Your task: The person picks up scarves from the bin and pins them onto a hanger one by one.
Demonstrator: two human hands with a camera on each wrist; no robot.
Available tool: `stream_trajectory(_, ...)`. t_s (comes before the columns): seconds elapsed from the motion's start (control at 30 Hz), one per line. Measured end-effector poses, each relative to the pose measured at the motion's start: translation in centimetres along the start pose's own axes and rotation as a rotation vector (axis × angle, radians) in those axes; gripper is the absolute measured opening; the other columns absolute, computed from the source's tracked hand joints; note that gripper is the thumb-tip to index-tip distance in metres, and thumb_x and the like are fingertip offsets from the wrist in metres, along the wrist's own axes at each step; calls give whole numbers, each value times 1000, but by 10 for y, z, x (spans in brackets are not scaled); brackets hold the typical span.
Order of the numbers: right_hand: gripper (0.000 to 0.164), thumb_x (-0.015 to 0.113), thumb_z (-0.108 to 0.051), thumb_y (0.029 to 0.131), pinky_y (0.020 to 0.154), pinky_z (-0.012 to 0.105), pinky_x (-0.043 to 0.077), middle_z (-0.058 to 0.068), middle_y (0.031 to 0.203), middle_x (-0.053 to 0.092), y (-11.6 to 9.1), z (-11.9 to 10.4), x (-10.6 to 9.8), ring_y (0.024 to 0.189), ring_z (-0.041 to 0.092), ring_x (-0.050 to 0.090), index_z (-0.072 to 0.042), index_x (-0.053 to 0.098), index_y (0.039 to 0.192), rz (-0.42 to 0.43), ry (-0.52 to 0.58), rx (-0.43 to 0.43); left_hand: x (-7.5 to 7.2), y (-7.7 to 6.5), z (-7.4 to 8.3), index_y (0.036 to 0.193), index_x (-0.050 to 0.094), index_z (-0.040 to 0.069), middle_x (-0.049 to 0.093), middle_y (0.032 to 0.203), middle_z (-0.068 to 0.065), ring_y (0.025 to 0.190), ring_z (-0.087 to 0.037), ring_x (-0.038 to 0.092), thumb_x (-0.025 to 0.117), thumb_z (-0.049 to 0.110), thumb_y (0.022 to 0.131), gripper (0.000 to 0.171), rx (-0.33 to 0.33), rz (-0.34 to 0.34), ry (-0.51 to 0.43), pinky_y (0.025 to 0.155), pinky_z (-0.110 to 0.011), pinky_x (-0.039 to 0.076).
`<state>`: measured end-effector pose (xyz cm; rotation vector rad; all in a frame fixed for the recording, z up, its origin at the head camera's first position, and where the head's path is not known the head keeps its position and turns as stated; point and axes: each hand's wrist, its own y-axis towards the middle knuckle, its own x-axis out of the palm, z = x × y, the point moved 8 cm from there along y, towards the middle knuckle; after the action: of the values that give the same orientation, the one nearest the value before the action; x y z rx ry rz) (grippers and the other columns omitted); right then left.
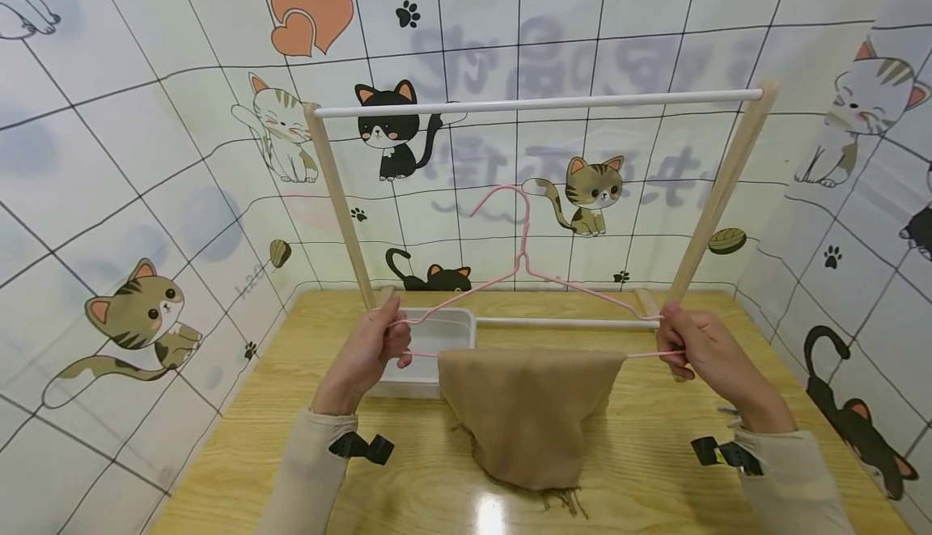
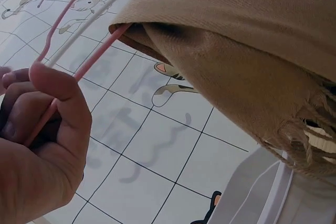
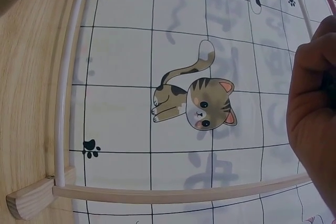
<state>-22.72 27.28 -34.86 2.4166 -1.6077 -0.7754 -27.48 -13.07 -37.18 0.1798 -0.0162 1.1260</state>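
A pink clothes hanger [image 1: 524, 264] is held up by its two ends, its hook upward. Draped over its lower bar hangs a brown fringed scarf [image 1: 527, 413]. My left hand [image 1: 371, 349] grips the left end; in the left wrist view the left hand [image 2: 47, 124] has its fingers curled round the pink bar beside the scarf [image 2: 236, 66]. At the other end my right hand [image 1: 702, 353] grips the hanger's right corner. Only part of the right hand [image 3: 317, 103] shows at the edge of the right wrist view.
Behind the hanger stands a wooden rack with a white top rod [image 1: 539, 104] and a white lower rod [image 1: 568, 323]. A white plastic bin [image 1: 459, 316] sits at the rack's left foot on the wooden table [image 1: 306, 470]. Cat-print sheeting [image 1: 480, 49] walls the table.
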Motion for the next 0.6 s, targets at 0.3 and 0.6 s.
stream_trajectory(0.3,50,20,-15,115,35,31,36,11,55,35,0,-1,-1,38,27,33,-8,32,67,16,-28,20,2,-1,1,70,65,16,49,56,8,51,-6,47,46,41,110,50,6,-21,-36,59,-26,56)
stream_trajectory(0.6,50,20,-14,115,35,31,35,11,54,35,-1,-1,-3,37,26,34,-8,33,67,20,-26,14,8,-3,-1,90,78,11,75,117,-6,107,-21,73,43,31,112,45,-29,-118,-100,86,-43,62)
